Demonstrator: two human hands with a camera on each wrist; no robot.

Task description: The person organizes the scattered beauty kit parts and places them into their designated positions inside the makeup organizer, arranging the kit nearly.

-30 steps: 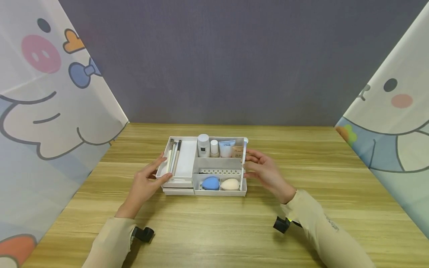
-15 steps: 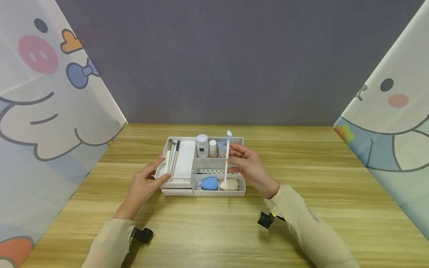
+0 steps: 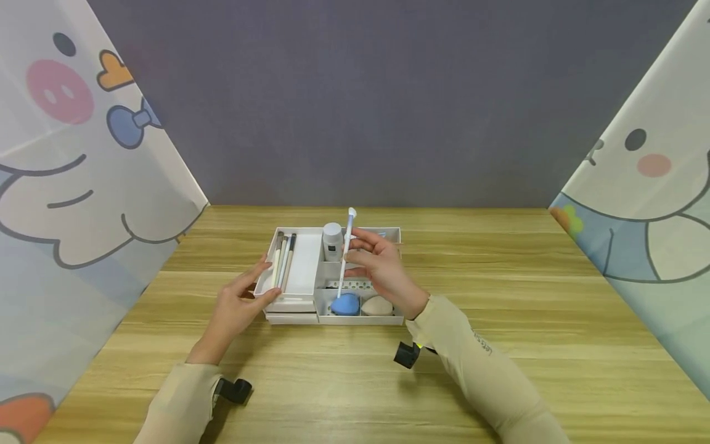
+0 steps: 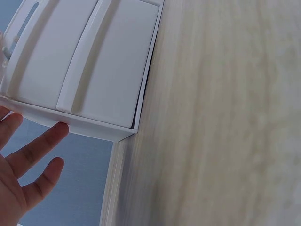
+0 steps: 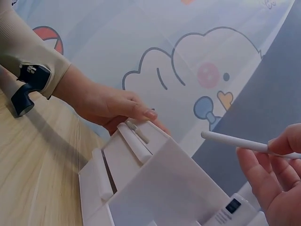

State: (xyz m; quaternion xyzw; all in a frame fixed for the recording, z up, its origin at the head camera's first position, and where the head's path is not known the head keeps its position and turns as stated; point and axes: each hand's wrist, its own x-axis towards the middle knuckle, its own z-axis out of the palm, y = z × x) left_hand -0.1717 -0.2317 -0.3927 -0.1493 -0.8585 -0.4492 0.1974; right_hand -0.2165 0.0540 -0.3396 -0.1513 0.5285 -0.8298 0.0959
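Observation:
In the head view my right hand (image 3: 383, 268) pinches a slim white makeup brush (image 3: 346, 243), its rounded pale head up. It is held nearly upright above the white organizer (image 3: 333, 319), and its lower end overlaps the blue makeup sponge (image 3: 346, 304); contact cannot be told. My left hand (image 3: 235, 311) rests at the organizer's left front corner, thumb at the tray rim. In the left wrist view its extended fingers (image 4: 44, 143) touch the side wall. Several slim brushes (image 3: 284, 262) lie along the left of the top tray (image 3: 306, 259).
A white bottle (image 3: 332, 242) stands in the organizer's back compartment; items beside it are mostly hidden by my right hand. A beige sponge (image 3: 378, 306) sits in the front right compartment. Wooden tabletop (image 3: 333, 382) surrounds the organizer, with a grey panel (image 3: 355, 105) behind.
My right hand has carried the makeup brush leftward from the organizer's right edge, across the beige sponge, to above the blue one. My left hand has stayed at the left corner.

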